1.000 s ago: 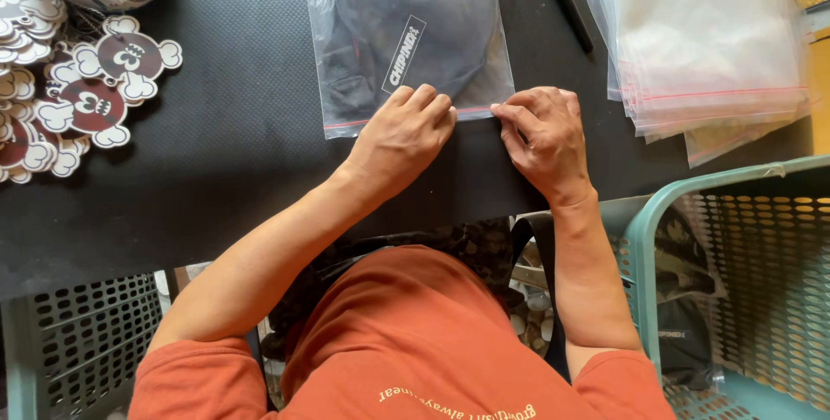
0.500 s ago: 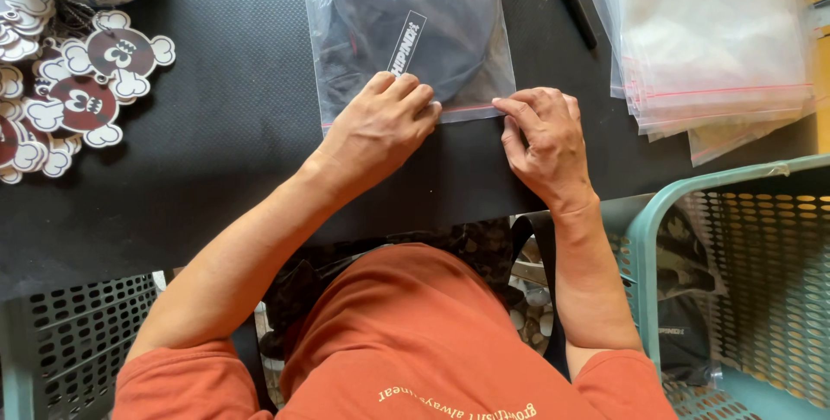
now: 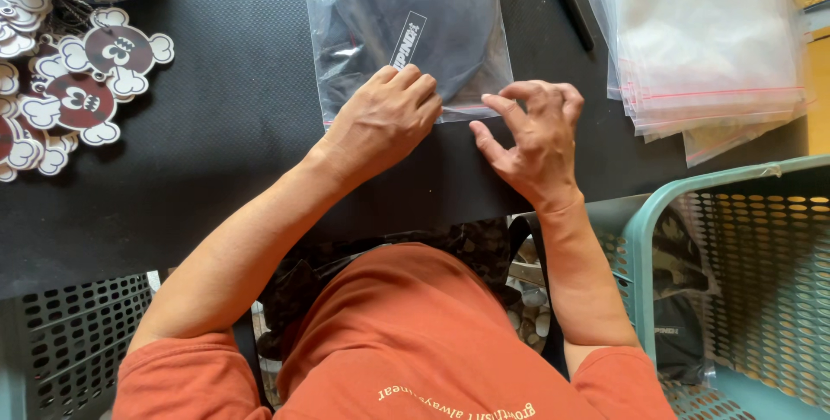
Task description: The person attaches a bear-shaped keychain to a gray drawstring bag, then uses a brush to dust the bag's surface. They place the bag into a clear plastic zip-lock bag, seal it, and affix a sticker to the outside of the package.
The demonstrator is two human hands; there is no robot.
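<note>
- Partly cut off at the frame's top, the clear plastic zip bag holding a dark folded garment [image 3: 406, 31] lies on the black worktop [image 3: 233, 152].
- Left hand [image 3: 380, 122] presses flat on the bag's lower edge.
- Right hand [image 3: 536, 139], fingers loosely curled, pinches nothing, just beside it.

The clear bag [image 3: 406, 35] runs off the top edge, and the left hand [image 3: 380, 122] covers part of its lower seal. The pen [image 3: 566, 1] and the round stickers [image 3: 60, 92] are cut off too.
</note>
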